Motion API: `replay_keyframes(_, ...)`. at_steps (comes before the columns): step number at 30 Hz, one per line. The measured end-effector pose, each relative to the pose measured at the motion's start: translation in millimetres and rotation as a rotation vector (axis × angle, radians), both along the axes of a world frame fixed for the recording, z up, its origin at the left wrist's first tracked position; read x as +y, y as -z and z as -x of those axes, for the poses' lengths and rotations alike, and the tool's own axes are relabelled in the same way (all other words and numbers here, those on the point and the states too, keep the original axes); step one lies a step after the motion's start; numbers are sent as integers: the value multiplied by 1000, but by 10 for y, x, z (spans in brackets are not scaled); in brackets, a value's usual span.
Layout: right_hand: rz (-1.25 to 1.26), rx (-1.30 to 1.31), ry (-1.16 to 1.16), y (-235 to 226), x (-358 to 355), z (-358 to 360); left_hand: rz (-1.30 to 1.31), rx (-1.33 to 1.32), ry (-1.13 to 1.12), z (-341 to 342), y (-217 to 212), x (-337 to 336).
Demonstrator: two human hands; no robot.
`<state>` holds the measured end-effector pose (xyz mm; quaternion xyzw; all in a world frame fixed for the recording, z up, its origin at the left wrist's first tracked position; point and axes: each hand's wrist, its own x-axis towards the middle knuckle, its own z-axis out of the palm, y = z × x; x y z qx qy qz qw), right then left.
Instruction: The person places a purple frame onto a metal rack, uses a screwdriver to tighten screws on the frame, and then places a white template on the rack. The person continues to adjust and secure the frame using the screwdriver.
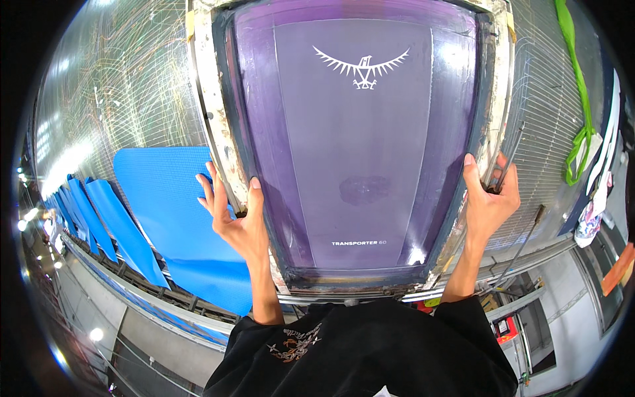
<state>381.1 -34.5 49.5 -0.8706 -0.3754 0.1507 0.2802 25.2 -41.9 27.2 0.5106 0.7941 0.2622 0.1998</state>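
A large screen printing frame (225, 126) lies in front of me, its worn, paint-stained rails around a purple mesh (357, 145). The mesh bears a white winged bird figure near the far end, a small line of white lettering near the close end, and a darker smudge between them. My left hand (241, 221) grips the left rail, thumb on the inner edge and fingers spread past the outer side. On the opposite rail, my right hand (489, 198) has its thumb along the inner edge and its fingers curled around the outside.
Blue textured sheets (169, 205) lie to the left, with more blue strips (122, 225) beyond. The table (126, 86) is streaked with coloured lines. A knotted green strap (579, 126) hangs at the far right, and a thin rod (519, 245) slants beside my right arm.
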Motion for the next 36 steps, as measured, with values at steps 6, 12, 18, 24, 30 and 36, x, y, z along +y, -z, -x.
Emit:
replay_keyframes(6, -16, -5, -10, 42, -23, -21, -26, 4, 2, -5, 35, -8)
replay_keyframes(12, 7, -32, -20, 43, -30, -43, -30, 10, 0, -18, 40, -17)
replay_keyframes(18, -10, -7, -5, 39, -16, -19, -23, 9, -10, -23, 13, -8)
replay_keyframes(24, -20, 19, 7, 49, -21, 1, -43, 137, 26, -112, -61, 30)
replay_keyframes(30, -8, -6, 0, 74, -47, -3, 7, 119, 425, -440, -378, 393)
replay_keyframes(36, -1, -63, -31, 37, -18, 10, 60, 270, 872, -887, -63, 1033)
